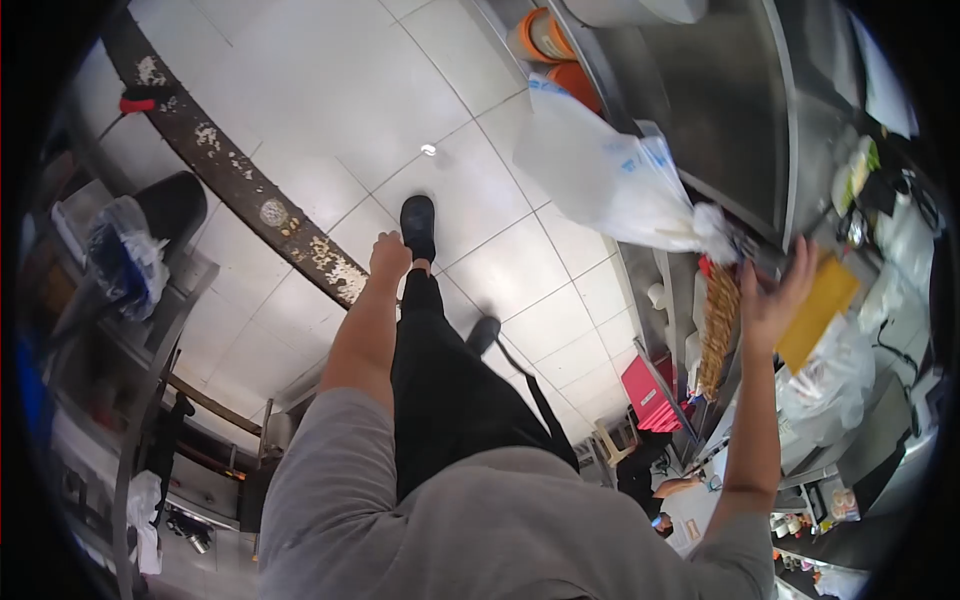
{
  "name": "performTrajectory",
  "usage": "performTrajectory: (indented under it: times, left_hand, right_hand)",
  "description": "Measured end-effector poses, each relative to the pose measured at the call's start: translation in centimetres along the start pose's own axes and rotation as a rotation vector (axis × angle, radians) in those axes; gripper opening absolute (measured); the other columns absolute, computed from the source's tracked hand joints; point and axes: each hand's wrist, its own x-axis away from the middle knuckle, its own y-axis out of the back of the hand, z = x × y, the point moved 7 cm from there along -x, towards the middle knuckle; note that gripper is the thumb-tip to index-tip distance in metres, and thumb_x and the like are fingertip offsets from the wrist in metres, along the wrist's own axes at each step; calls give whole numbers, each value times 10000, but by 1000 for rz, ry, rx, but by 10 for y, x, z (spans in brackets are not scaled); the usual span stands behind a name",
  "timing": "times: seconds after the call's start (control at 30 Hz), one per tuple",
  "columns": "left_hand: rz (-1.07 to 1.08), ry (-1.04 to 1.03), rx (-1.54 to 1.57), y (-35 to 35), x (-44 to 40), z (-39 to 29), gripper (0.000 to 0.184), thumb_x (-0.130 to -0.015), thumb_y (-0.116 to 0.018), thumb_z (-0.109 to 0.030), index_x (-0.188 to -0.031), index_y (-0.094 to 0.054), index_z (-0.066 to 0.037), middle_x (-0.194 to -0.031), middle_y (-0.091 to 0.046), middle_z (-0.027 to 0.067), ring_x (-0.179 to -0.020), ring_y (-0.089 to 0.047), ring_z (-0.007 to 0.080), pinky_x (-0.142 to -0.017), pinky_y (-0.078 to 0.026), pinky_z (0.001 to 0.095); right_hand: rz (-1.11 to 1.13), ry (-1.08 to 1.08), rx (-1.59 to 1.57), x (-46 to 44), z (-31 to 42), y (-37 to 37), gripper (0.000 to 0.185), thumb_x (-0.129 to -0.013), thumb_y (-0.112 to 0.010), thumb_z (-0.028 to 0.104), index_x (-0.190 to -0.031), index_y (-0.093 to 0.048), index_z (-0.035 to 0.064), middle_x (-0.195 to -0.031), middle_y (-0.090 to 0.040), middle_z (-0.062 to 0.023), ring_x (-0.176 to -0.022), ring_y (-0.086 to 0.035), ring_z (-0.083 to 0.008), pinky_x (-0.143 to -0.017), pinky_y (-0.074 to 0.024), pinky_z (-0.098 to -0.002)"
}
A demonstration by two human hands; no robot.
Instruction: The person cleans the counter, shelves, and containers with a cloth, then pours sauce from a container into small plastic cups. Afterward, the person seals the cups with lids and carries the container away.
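Mostly white, blue-marked plastic bag (pixel 605 190)

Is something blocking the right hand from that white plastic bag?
Nothing clearly visible does: the right hand is close to the gathered top of the white plastic bag; whether they touch is unclear. The yellow sheet lies on the hand's other side.

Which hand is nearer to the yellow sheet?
Right. The right hand is beside the yellow sheet, contact unclear; the left hand is well away from it, out over the floor.
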Motion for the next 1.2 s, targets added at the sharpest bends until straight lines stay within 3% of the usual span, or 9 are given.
performTrajectory:
  times: [0.2,0.23,0.43,0.57,0.73,0.9,1.0,1.13,1.2]
  left_hand:
    - [69,-58,-237,-83,-135,-16,389,-841,-527,-175,-1220,-523,-85,-1283,-434,162,-1176,-458,348,-900,-478,465]
    - [82,-72,-215,-87,-151,-29,340,-865,-489,-177,-1192,-546,-101,-1318,-422,149,-1213,-428,346,-926,-441,479]
    - [93,-145,-368,-149,-242,-79,402,-891,-441,-196,-1283,-530,-182,-1481,-277,138,-1377,-224,344,-1030,-288,574]
    - [73,-167,-379,-175,-282,-91,426,-881,-468,-215,-1304,-513,-185,-1495,-264,107,-1397,-176,342,-1053,-259,586]
    - [187,-47,-278,-215,-316,-77,481,-803,-620,-307,-1250,-539,-151,-1398,-400,69,-1362,-278,270,-1048,-286,575]
    - [36,-86,371,-161,-269,-90,379,-813,-645,-254,-1121,-611,-37,-1183,-538,100,-1159,-476,273,-927,-414,467]
    - [-503,-175,616,-19,-213,-148,405,-804,-676,-250,-1113,-618,5,-1104,-550,154,-1084,-503,306,-886,-422,426]
    - [-924,-368,909,153,-124,-284,850,-657,-802,-367,-1299,-439,57,-1212,-433,211,-1190,-375,370,-999,-304,519]
    - [-854,-371,641,189,-100,-357,1083,-598,-827,-455,-1362,-295,98,-1300,-361,233,-1278,-313,347,-1064,-227,567]
  right_hand:
    - [-1,-137,-7,14,-43,-11,778,-741,-740,13,-1388,-308,38,-1431,-307,-174,-1271,-370,-302,-963,-431,-339]
    - [-18,34,268,10,-30,-11,749,-789,-704,10,-1406,-281,45,-1434,-304,-174,-1029,-559,-230,-725,-518,-252]
    - [-68,-159,216,33,-81,22,750,-815,-674,-17,-1393,-197,11,-1194,-532,-251,-1027,-588,-306,-901,-507,-360]
    - [173,61,886,30,-60,19,277,-896,-601,197,-989,-631,-62,-828,-619,-117,-690,-589,-174,-569,-447,-275]
    - [-46,-234,408,50,-90,55,396,-870,-617,142,-1175,-496,-79,-903,-616,-140,-700,-589,-221,-595,-480,-336]
    - [-43,-166,267,50,-82,33,762,-801,-678,62,-1379,-195,-48,-1166,-522,-178,-969,-561,-249,-857,-455,-341]
    - [-15,-125,161,43,-76,15,788,-768,-683,-14,-1395,-206,-32,-1375,-318,-207,-1151,-468,-298,-946,-430,-377]
    - [-98,-8,3,27,-54,-4,783,-720,-725,65,-1379,-307,-5,-1402,-324,-215,-1286,-351,-349,-1060,-273,-452]
    - [-33,38,216,11,-33,-9,785,-705,-726,67,-1375,-320,19,-1423,-314,-226,-1312,-332,-376,-1070,-262,-462]
